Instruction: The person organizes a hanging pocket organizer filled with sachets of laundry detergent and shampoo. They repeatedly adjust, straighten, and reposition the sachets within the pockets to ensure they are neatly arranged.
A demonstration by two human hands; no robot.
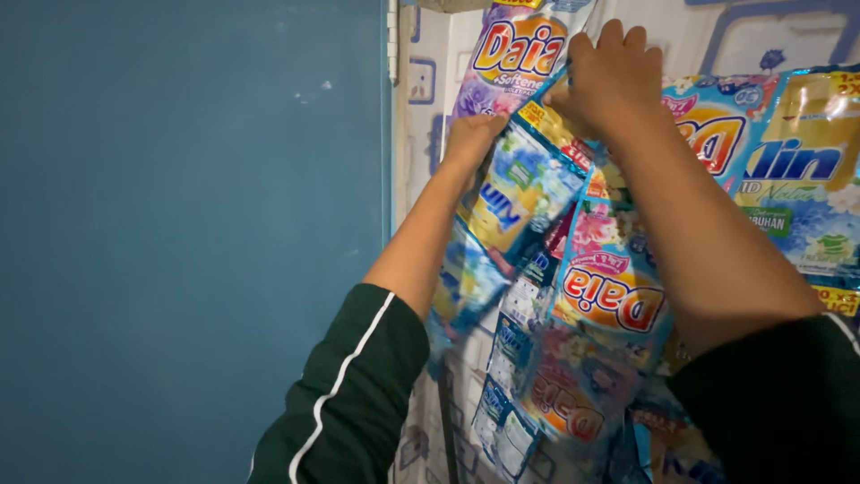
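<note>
The right hand (609, 76) is closed over the top edge of a hanging sachet strip (605, 296), gripped high against the patterned wall (430, 99). The left hand (470, 134) is pressed behind a yellow-and-blue sachet (520, 193); its fingers are hidden, so its grip cannot be told. The strip's long axis runs downward from the right hand, between the 2 forearms. More sachets (797, 170) are hung just right, crowding that side. A blue panel (188, 242) lies left, beyond the wall's edge.
</note>
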